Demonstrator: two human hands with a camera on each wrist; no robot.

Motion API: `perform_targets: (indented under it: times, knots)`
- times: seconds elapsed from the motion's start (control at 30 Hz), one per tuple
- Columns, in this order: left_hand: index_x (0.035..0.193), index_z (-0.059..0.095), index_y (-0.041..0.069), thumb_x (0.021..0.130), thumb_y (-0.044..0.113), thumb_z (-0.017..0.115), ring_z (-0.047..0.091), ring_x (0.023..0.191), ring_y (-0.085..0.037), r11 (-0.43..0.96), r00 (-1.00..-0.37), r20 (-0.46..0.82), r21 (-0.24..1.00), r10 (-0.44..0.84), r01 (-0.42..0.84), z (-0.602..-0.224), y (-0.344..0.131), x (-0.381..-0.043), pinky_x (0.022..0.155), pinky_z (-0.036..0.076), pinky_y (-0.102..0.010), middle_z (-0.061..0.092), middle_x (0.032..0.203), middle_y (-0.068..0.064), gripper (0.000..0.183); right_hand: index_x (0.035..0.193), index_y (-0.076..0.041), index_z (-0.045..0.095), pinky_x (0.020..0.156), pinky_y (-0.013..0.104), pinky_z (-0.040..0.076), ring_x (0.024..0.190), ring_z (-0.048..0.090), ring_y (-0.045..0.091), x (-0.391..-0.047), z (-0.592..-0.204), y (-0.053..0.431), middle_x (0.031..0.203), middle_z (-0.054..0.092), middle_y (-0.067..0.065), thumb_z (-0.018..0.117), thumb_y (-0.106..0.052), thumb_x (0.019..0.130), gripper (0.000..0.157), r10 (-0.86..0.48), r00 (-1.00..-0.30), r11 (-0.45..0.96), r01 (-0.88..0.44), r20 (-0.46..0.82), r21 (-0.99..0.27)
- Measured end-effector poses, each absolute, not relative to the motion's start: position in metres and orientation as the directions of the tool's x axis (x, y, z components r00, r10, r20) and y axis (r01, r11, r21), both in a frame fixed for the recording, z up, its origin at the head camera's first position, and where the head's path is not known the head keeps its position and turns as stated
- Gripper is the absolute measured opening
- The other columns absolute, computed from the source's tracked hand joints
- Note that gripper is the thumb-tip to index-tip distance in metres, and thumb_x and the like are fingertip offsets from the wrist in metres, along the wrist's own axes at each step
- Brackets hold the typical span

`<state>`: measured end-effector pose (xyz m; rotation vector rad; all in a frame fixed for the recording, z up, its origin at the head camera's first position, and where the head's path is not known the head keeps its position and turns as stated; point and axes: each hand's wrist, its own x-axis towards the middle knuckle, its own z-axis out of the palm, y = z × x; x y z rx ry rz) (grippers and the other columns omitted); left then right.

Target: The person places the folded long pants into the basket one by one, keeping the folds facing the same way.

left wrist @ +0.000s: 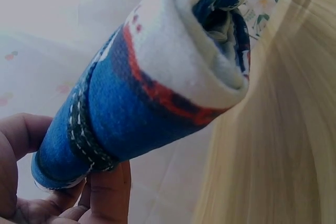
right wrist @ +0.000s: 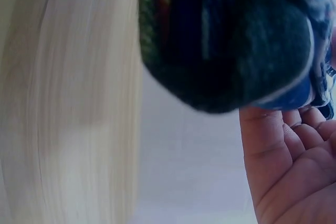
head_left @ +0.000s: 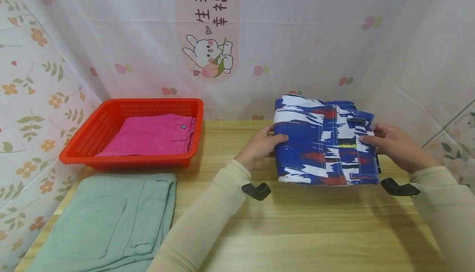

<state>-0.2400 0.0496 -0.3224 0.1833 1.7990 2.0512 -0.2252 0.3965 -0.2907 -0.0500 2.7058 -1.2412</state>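
Note:
Folded blue pants, patterned in white and red with a little yellow, are held up above the table between both hands. My left hand grips their left edge, thumb on the front and fingers behind. At the right edge, by a belt loop, my right hand pinches the cloth the same way. In the left wrist view the pants show a rolled, layered end, with the left hand around the far part. The right wrist view shows the pants' dark underside over the fingers.
A red plastic basket holding folded pink pants stands at the back left of the wooden table. Folded pale green pants lie in front of it. A printed curtain hangs behind the table.

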Motion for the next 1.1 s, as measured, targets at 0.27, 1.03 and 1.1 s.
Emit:
perform_targets:
  times: [0.27, 1.03, 1.1]
  knots:
    - [0.13, 0.043, 0.018, 0.086, 0.022, 0.065, 0.06, 0.096, -0.02, -0.048, -0.893, -0.194, 0.971, 0.407, -0.233, -0.321, 0.036, -0.243, 0.082, 0.049, -0.038, 0.059, 0.109, -0.001, 0.05, 0.122, 0.001, 0.041, 0.073, 0.028, 0.052, 0.087, 0.064, 0.018, -0.223, -0.29, 0.385, 0.105, 0.063, 0.008, 0.056, -0.044, 0.088, 0.059, -0.093, -0.989, 0.659, 0.027, -0.116, -0.752]
    - [0.136, 0.039, 0.02, 0.087, 0.018, 0.064, 0.059, 0.099, -0.022, -0.005, -0.898, -0.197, 0.976, 0.393, -0.216, -0.315, 0.012, -0.242, 0.086, 0.048, -0.043, 0.058, 0.114, -0.004, 0.054, 0.122, 0.0, 0.04, 0.074, 0.029, 0.053, 0.088, 0.063, 0.02, -0.217, -0.291, 0.359, 0.115, 0.055, 0.018, 0.055, -0.049, 0.087, 0.062, -0.073, -0.994, 0.641, 0.019, -0.085, -0.767]
    - [0.135, 0.039, 0.02, 0.087, 0.018, 0.064, 0.06, 0.098, -0.022, 0.003, -0.901, -0.2, 0.977, 0.385, -0.215, -0.314, 0.011, -0.242, 0.086, 0.048, -0.043, 0.058, 0.114, -0.004, 0.054, 0.122, 0.0, 0.04, 0.074, 0.029, 0.052, 0.088, 0.063, 0.02, -0.216, -0.292, 0.357, 0.114, 0.055, 0.016, 0.056, -0.048, 0.087, 0.061, -0.073, -0.994, 0.629, 0.019, -0.084, -0.777]
